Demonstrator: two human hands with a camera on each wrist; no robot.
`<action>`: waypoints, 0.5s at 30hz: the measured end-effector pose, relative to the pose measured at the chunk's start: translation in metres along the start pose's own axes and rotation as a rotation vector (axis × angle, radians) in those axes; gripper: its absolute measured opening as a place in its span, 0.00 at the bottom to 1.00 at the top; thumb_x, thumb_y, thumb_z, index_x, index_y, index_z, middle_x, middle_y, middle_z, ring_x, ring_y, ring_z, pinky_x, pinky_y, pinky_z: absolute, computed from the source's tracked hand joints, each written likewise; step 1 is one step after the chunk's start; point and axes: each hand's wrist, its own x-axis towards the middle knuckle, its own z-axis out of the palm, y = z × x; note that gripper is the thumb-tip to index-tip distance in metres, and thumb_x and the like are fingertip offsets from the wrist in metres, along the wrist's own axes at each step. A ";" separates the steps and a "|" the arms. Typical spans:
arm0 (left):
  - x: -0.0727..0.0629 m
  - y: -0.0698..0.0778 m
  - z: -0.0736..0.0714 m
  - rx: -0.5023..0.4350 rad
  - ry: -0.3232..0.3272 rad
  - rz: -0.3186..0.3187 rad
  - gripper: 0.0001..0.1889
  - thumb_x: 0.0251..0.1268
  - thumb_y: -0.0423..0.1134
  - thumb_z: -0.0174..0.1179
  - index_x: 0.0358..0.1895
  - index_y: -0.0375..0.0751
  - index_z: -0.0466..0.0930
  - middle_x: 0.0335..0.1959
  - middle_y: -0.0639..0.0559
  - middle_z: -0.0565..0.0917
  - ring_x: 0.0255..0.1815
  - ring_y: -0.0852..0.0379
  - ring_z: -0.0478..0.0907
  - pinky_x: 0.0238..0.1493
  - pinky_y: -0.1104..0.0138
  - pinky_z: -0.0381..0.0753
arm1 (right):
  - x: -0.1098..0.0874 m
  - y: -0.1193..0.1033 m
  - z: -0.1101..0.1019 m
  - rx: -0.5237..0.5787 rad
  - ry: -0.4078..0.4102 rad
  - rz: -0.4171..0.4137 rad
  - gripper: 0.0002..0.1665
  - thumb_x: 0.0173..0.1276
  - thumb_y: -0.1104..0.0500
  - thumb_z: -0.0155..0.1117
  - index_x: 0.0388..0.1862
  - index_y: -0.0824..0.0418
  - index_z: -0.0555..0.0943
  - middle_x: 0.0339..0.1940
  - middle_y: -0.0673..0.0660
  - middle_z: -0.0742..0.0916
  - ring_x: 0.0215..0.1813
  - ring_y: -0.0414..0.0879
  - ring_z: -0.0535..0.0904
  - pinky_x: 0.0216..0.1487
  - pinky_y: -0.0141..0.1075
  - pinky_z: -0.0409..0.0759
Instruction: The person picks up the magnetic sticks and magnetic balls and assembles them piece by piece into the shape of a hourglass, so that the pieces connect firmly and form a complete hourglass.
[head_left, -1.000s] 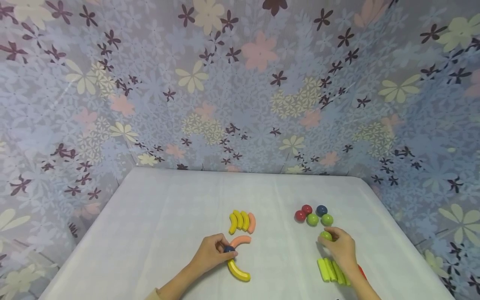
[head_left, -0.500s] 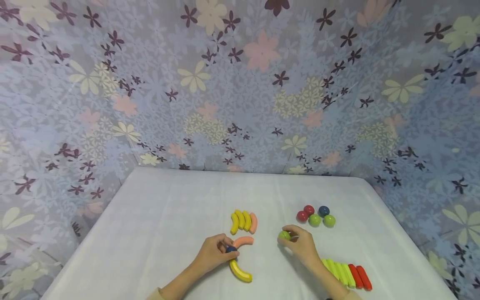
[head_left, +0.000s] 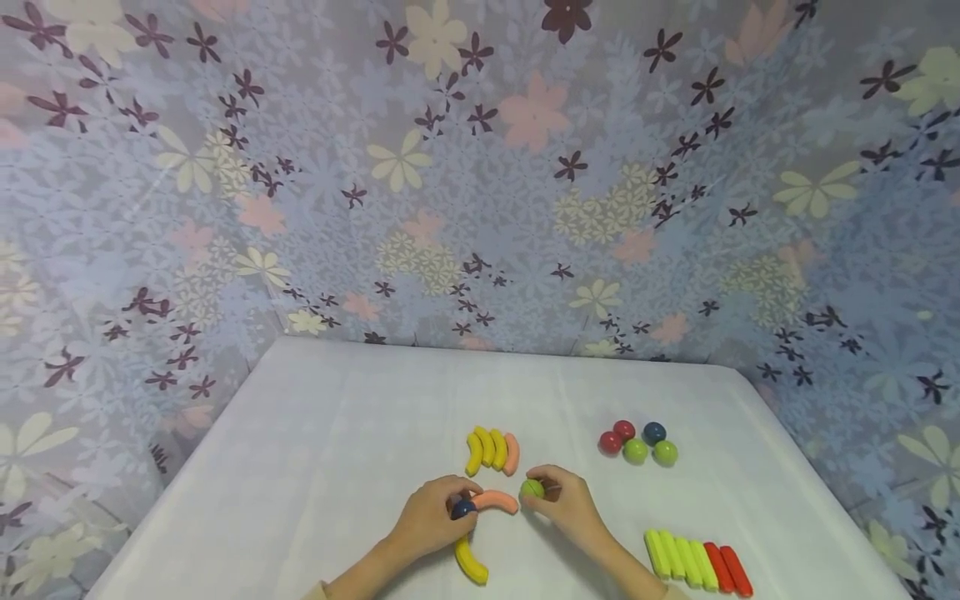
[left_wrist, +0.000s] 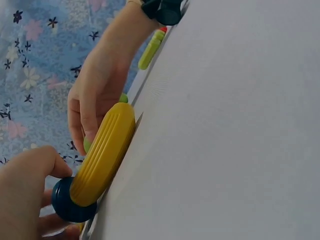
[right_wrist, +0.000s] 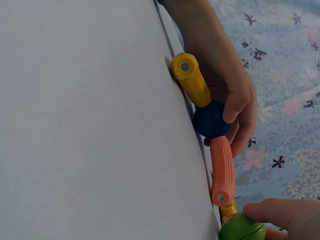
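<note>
Between its fingers and thumb my left hand (head_left: 431, 518) pinches a dark blue ball (head_left: 463, 509). A curved salmon-pink rod (head_left: 497, 500) reaches right from this ball, and a curved yellow rod (head_left: 471, 563) points toward the front; both meet the ball in the right wrist view. There, the free ends of the pink rod (right_wrist: 223, 170) and yellow rod (right_wrist: 196, 87) show round silvery discs. My right hand (head_left: 572, 510) pinches a green ball (head_left: 532, 490) just off the pink rod's free end. A thin line runs across the green ball (right_wrist: 242, 228).
Behind the hands lie several short yellow curved rods (head_left: 486, 448) and a pink one (head_left: 512, 454). Red, green and blue balls (head_left: 635, 451) sit in a cluster at the back right. At the front right, lime sticks (head_left: 681, 560) lie beside red sticks (head_left: 727, 569) on the white-covered table (head_left: 360, 417).
My right hand has carried the green ball left from above the lime sticks to the pink rod's end. My left hand keeps hold of the blue ball; its rods have turned slightly clockwise.
</note>
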 end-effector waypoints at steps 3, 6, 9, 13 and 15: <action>0.004 0.004 0.001 0.125 0.023 0.025 0.13 0.52 0.50 0.66 0.42 0.54 0.82 0.31 0.65 0.81 0.29 0.72 0.72 0.31 0.76 0.71 | -0.001 0.002 0.000 -0.024 0.010 0.000 0.20 0.50 0.61 0.74 0.43 0.65 0.82 0.38 0.57 0.87 0.37 0.39 0.80 0.37 0.26 0.79; 0.010 0.008 0.004 0.181 0.031 0.052 0.15 0.53 0.55 0.66 0.40 0.52 0.83 0.30 0.65 0.81 0.30 0.72 0.73 0.31 0.76 0.71 | -0.001 0.003 -0.001 -0.021 0.017 0.011 0.19 0.50 0.61 0.74 0.42 0.65 0.82 0.38 0.56 0.87 0.37 0.38 0.80 0.36 0.26 0.79; 0.018 0.011 0.007 0.184 0.027 0.071 0.17 0.53 0.57 0.66 0.38 0.49 0.84 0.27 0.64 0.81 0.27 0.72 0.72 0.28 0.77 0.71 | -0.001 0.004 -0.001 -0.006 0.013 0.024 0.19 0.50 0.61 0.74 0.42 0.65 0.82 0.37 0.56 0.87 0.36 0.37 0.79 0.37 0.26 0.79; 0.026 0.015 0.008 0.150 0.011 0.081 0.17 0.52 0.57 0.66 0.34 0.48 0.85 0.23 0.63 0.80 0.23 0.72 0.69 0.24 0.77 0.69 | 0.000 0.003 0.000 0.010 -0.003 0.017 0.19 0.51 0.62 0.73 0.43 0.65 0.82 0.37 0.56 0.86 0.36 0.37 0.79 0.37 0.26 0.79; 0.028 0.015 0.006 0.116 0.000 0.062 0.15 0.53 0.56 0.66 0.33 0.48 0.85 0.21 0.63 0.79 0.21 0.72 0.67 0.22 0.77 0.68 | 0.001 0.002 0.000 0.007 -0.006 0.009 0.19 0.51 0.62 0.73 0.43 0.65 0.82 0.38 0.56 0.87 0.36 0.37 0.79 0.37 0.26 0.79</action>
